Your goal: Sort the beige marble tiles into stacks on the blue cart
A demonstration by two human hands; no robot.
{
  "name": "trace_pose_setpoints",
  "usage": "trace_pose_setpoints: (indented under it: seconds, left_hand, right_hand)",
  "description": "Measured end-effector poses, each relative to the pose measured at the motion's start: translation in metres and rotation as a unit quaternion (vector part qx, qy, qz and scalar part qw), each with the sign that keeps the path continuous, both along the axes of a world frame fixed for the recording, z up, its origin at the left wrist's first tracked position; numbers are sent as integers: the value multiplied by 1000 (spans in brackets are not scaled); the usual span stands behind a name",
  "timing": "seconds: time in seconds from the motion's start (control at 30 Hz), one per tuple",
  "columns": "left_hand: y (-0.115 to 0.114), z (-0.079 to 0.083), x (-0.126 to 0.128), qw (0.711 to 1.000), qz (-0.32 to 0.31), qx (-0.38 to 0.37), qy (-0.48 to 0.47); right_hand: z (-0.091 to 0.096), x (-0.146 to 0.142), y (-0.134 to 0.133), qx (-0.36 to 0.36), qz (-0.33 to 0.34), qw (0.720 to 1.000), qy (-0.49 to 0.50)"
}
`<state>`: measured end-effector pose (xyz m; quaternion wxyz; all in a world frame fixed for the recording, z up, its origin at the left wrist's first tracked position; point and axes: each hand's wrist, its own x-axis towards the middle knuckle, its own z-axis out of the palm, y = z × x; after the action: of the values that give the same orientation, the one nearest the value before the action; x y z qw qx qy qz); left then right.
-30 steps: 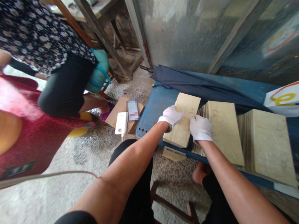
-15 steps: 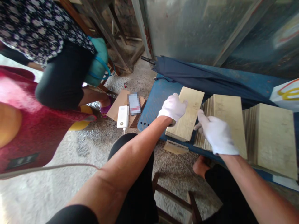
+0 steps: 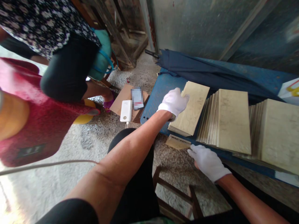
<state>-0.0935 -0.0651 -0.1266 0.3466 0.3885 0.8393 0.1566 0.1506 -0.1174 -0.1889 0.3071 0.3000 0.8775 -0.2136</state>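
Both my hands wear white gloves. My left hand (image 3: 173, 101) rests with curled fingers on the left edge of a small stack of pale wooden boards (image 3: 192, 107) lying on a blue bench (image 3: 158, 93). Lower down, near the bench's front edge, my right hand (image 3: 206, 161) has its fingers stretched toward a short loose board piece (image 3: 177, 142); its fingertips are at that piece's right end. Two bigger stacks of boards (image 3: 227, 119) (image 3: 277, 133) lean to the right on the bench.
A folded dark blue umbrella (image 3: 210, 73) lies along the bench's back, against a metal wall. On the gravel floor a cardboard piece (image 3: 122, 98) carries a white power bank (image 3: 125, 111) and a phone. A seated person in black trousers (image 3: 65, 74) and a red bag (image 3: 28, 118) are at left.
My right hand has left the top of the boards and dropped down to the loose piece at the bench's front edge. My left hand stays on the small stack.
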Motion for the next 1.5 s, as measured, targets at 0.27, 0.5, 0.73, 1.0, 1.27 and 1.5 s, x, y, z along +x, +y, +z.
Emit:
trace_pose_setpoints:
  seconds: [0.27,0.5,0.73,1.0,1.27,1.5]
  left_hand:
    - [-1,2,2,1000,-1,16,0]
    - [-2,2,4,1000,-8,19,5]
    - [-1,3,6,998,-49,-1,42]
    - [-1,0,7,997,-52,-3,50]
    - [-1,1,8,998,-58,-6,32]
    - [-2,8,8,998,-66,-5,22]
  right_hand:
    - [-9,-2,-13,22,-10,998,-50]
    - [-12,1,-21,69,6,996,-63]
    - [-19,4,-21,63,6,997,-39]
    - [-19,-2,-21,-56,-141,988,-23]
    - [-30,-7,-19,-104,-220,970,9]
    - [-48,-10,-39,-94,-101,990,23]
